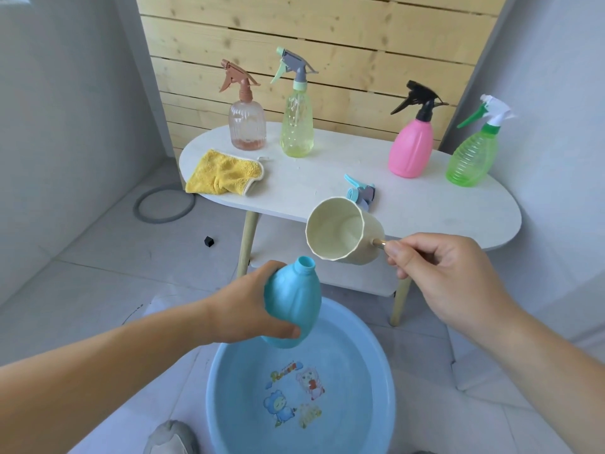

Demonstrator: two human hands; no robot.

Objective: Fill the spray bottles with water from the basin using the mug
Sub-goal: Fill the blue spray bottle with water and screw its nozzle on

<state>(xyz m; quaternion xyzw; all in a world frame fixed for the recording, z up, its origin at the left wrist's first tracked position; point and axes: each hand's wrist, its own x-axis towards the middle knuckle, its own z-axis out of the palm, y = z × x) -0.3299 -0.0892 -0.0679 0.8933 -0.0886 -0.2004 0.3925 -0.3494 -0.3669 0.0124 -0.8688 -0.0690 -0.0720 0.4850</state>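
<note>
Head view
Left hand: grips the uncapped blue spray bottle, tilted above the basin.
Right hand: pinches the handle of the cream mug, tipped toward the bottle's mouth, just above it.
Basin: blue, on the floor, holding water.
Table: carries four capped spray bottles, a yellow cloth and a loose blue trigger cap.
</note>
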